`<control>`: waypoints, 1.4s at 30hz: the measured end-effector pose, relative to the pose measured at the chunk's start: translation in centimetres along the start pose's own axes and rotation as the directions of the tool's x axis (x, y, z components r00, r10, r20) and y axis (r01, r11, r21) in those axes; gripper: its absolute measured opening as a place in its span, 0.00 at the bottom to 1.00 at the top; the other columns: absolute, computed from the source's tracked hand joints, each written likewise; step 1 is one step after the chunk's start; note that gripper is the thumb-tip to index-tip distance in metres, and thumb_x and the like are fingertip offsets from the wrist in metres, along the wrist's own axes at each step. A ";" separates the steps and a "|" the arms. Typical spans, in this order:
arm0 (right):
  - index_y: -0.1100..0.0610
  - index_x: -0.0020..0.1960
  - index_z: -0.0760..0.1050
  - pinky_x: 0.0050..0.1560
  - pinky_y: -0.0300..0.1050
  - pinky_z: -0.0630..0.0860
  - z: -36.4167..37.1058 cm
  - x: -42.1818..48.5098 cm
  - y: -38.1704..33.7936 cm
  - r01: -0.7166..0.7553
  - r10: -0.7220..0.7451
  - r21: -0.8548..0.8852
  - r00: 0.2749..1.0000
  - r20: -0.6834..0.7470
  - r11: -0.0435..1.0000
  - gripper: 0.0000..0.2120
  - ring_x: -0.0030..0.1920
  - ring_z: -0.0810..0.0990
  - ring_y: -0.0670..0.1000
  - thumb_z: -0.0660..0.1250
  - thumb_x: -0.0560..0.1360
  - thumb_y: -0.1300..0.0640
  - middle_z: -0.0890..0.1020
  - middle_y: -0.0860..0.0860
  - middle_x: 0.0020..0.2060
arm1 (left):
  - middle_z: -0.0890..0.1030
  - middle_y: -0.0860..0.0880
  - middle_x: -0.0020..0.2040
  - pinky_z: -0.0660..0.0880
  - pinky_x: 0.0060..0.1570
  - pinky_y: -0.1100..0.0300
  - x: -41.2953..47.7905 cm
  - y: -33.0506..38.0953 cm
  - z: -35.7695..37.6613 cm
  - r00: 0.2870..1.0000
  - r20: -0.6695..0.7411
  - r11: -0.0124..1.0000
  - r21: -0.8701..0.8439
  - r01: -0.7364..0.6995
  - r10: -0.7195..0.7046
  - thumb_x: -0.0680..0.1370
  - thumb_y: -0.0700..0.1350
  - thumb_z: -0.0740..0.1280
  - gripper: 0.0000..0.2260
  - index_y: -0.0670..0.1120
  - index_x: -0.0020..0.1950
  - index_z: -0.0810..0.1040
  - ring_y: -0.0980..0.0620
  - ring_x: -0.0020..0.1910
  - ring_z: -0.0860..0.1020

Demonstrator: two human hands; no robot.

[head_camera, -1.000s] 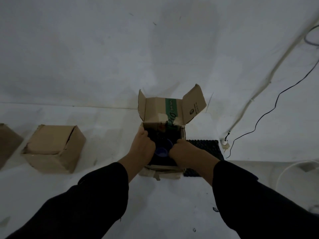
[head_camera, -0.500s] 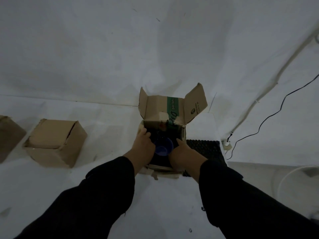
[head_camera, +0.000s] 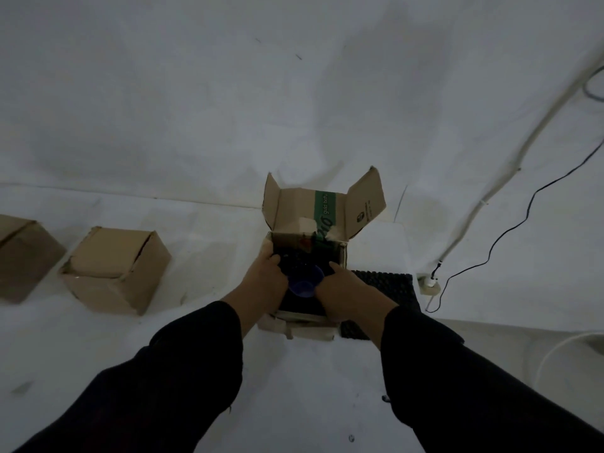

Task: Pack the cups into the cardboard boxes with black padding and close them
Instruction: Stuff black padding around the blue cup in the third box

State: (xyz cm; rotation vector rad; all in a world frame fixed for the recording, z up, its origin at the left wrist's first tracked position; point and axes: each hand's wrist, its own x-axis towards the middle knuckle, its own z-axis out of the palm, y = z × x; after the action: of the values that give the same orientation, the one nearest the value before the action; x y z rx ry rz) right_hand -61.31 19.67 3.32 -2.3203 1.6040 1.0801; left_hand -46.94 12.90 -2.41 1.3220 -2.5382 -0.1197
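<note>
An open cardboard box (head_camera: 294,207) with a green stripe stands in front of me, its flaps up. Black padding (head_camera: 291,261) lines its inside, and a blue cup (head_camera: 305,282) sits upright in it. My left hand (head_camera: 266,282) reaches into the box on the cup's left side, fingers dipping over the left wall. On the cup's right side is my right hand (head_camera: 346,289), one finger pointing forward along the rim. The fingertips of both hands are lost in the dark interior, so their hold is unclear.
A loose sheet of black padding (head_camera: 385,284) lies right of the box. Two closed cardboard boxes (head_camera: 114,269) (head_camera: 19,253) stand to the left on the white surface. A wall socket (head_camera: 429,284) with a black cable (head_camera: 510,230) is at the right.
Both hands have spread slightly apart, so more of the blue cup shows between them. The view has shifted a little; the box has stayed in place.
</note>
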 end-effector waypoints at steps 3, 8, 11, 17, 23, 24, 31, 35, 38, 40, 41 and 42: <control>0.56 0.42 0.72 0.76 0.56 0.47 0.8 -0.3 1.0 0.010 -0.003 0.062 0.994 -0.114 0.998 0.06 0.51 0.77 0.56 0.60 0.77 0.60 0.71 0.49 0.30 | 0.80 0.50 0.33 0.69 0.58 0.56 -0.1 0.9 -1.6 0.978 -0.025 0.971 0.127 -0.202 0.206 0.69 0.38 0.68 0.06 0.46 0.40 0.83 0.54 0.37 0.78; 0.52 0.62 0.76 0.65 0.54 0.69 2.6 -1.2 2.6 0.034 0.055 0.239 0.932 -0.358 0.970 0.17 0.55 0.76 0.59 0.59 0.76 0.61 0.80 0.54 0.54 | 0.80 0.51 0.51 0.47 0.71 0.38 -0.2 3.0 -5.9 0.896 0.440 0.778 0.543 -0.317 0.058 0.76 0.51 0.59 0.13 0.51 0.53 0.81 0.44 0.60 0.72; 0.51 0.64 0.74 0.62 0.50 0.68 3.7 -2.9 3.4 0.053 0.128 0.352 0.873 -0.471 0.934 0.18 0.57 0.74 0.58 0.58 0.76 0.61 0.78 0.54 0.58 | 0.78 0.49 0.58 0.59 0.65 0.48 0.5 4.5 -6.2 0.933 0.324 0.861 0.416 -0.291 0.159 0.75 0.52 0.59 0.16 0.50 0.60 0.77 0.46 0.61 0.71; 0.53 0.72 0.65 0.74 0.48 0.55 7.5 -6.9 6.1 -0.036 0.319 0.543 0.841 -0.437 0.839 0.21 0.75 0.60 0.53 0.56 0.79 0.58 0.67 0.52 0.72 | 0.68 0.47 0.71 0.62 0.67 0.50 0.8 9.4 -5.3 0.964 0.139 0.943 0.213 -0.255 0.229 0.78 0.52 0.58 0.24 0.47 0.73 0.64 0.46 0.70 0.65; 0.53 0.75 0.59 0.74 0.48 0.53 11.6 -9.5 8.3 -0.158 0.458 0.624 0.815 -0.355 0.765 0.23 0.76 0.56 0.53 0.56 0.80 0.52 0.63 0.51 0.74 | 0.59 0.46 0.77 0.52 0.74 0.49 0.4 15.1 -2.7 0.947 0.190 0.959 0.062 -0.276 0.260 0.79 0.51 0.58 0.28 0.45 0.77 0.55 0.47 0.76 0.54; 0.53 0.75 0.59 0.74 0.48 0.54 12.2 -9.8 8.5 -0.175 0.476 0.634 0.810 -0.343 0.753 0.24 0.76 0.56 0.53 0.56 0.80 0.51 0.63 0.51 0.74 | 0.58 0.47 0.77 0.52 0.74 0.49 0.3 16.0 -2.2 0.943 0.201 0.959 0.050 -0.280 0.265 0.79 0.52 0.58 0.28 0.45 0.77 0.54 0.47 0.77 0.53; 0.54 0.75 0.58 0.74 0.50 0.54 16.8 -9.7 8.9 -0.234 0.534 0.686 0.804 -0.262 0.689 0.26 0.75 0.57 0.54 0.56 0.80 0.50 0.64 0.52 0.74 | 0.52 0.46 0.78 0.52 0.75 0.51 -0.8 18.9 3.2 0.932 0.335 0.988 0.011 -0.153 0.141 0.80 0.53 0.55 0.31 0.43 0.78 0.46 0.47 0.77 0.51; 0.54 0.76 0.55 0.73 0.54 0.57 19.3 -8.0 8.3 -0.227 0.510 0.696 0.829 -0.228 0.681 0.27 0.75 0.56 0.55 0.56 0.79 0.49 0.62 0.52 0.74 | 0.46 0.43 0.78 0.52 0.75 0.50 -2.0 18.8 6.3 0.875 0.484 1.000 0.017 -0.015 0.005 0.81 0.53 0.54 0.32 0.43 0.78 0.41 0.43 0.77 0.45; 0.54 0.77 0.53 0.74 0.55 0.57 21.2 -6.6 7.5 -0.233 0.488 0.695 0.851 -0.193 0.681 0.28 0.76 0.53 0.56 0.54 0.80 0.48 0.57 0.52 0.76 | 0.42 0.40 0.78 0.52 0.75 0.49 -2.9 18.8 8.1 0.835 0.541 0.995 0.032 0.096 -0.098 0.81 0.54 0.54 0.33 0.43 0.77 0.39 0.41 0.77 0.44; 0.54 0.77 0.52 0.74 0.54 0.56 22.3 -5.8 7.0 -0.234 0.479 0.700 0.861 -0.174 0.675 0.28 0.77 0.51 0.57 0.53 0.80 0.47 0.54 0.53 0.77 | 0.40 0.37 0.77 0.52 0.74 0.48 -3.4 18.7 8.9 0.815 0.552 0.984 0.065 0.167 -0.175 0.81 0.56 0.53 0.33 0.44 0.77 0.39 0.39 0.77 0.43; 0.54 0.77 0.52 0.74 0.54 0.56 22.8 -5.5 6.7 -0.234 0.477 0.706 0.863 -0.166 0.668 0.27 0.77 0.51 0.57 0.53 0.80 0.47 0.53 0.54 0.77 | 0.39 0.36 0.76 0.51 0.74 0.47 -3.6 18.7 9.3 0.803 0.559 0.977 0.080 0.198 -0.208 0.81 0.56 0.53 0.33 0.44 0.77 0.39 0.38 0.76 0.42; 0.53 0.77 0.53 0.74 0.53 0.55 23.3 -5.2 6.4 -0.237 0.480 0.714 0.863 -0.157 0.659 0.27 0.77 0.50 0.58 0.52 0.81 0.47 0.52 0.55 0.77 | 0.38 0.35 0.76 0.50 0.74 0.47 -3.7 18.8 9.6 0.790 0.565 0.970 0.090 0.224 -0.235 0.81 0.57 0.52 0.33 0.44 0.78 0.39 0.38 0.76 0.42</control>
State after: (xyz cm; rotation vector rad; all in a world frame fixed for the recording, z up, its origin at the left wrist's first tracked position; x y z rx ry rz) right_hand -79.04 31.88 -8.84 -1.7568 2.1790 0.0307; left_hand -62.45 26.30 -8.62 1.8272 -2.8265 -0.6405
